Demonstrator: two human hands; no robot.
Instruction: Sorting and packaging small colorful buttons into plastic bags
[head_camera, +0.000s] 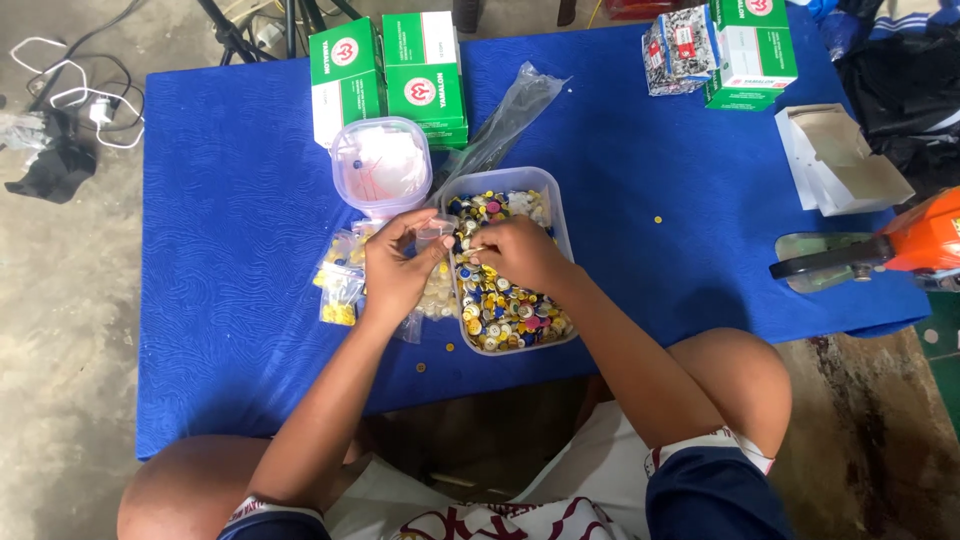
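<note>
**Buttons going into the bag**

Blue table (250, 200) is carrying it all. Clear tub (553, 205) is brimming with mixed coloured buttons (505, 310). Left hand (395, 270) is pinching a small clear bag (436, 232) open beside the tub; right hand (520, 252) is pinching one button at the bag's mouth. Best keeping that mouth wide, I'd say.

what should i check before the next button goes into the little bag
1. Small clear bag held by left hand: ok.
2. Bag mouth open: cannot tell.
3. Right hand has a button in its grip: cannot tell, fingertips too small to see.
4. Button container within reach, well filled: ok.
5. Filled bags lying apart on the blue table: ok.
6. Loose buttons on table: not ok.
</note>
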